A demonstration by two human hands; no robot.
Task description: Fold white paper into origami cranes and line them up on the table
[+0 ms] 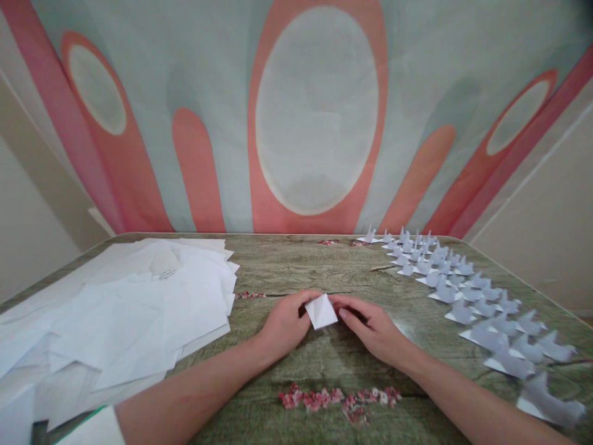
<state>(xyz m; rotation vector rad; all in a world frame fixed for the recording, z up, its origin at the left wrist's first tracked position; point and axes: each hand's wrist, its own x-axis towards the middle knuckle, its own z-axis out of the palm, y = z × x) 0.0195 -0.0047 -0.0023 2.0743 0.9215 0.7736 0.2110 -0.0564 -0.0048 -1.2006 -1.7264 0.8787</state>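
A small folded white paper [321, 312], roughly square with a crease across it, is held just above the middle of the table. My left hand [288, 318] grips its left side, thumb in front and fingers behind. On the other side, my right hand [368, 324] has thumb and forefinger closed at the paper's right edge. Parts of the fingers behind the paper are hidden.
Loose white sheets [134, 303] lie in a wide, uneven pile on the left. Several folded paper birds [445, 289] stand in rows along the right side. The wood-patterned table [278, 262] has printed pink flowers and meets a patterned backdrop [319, 111].
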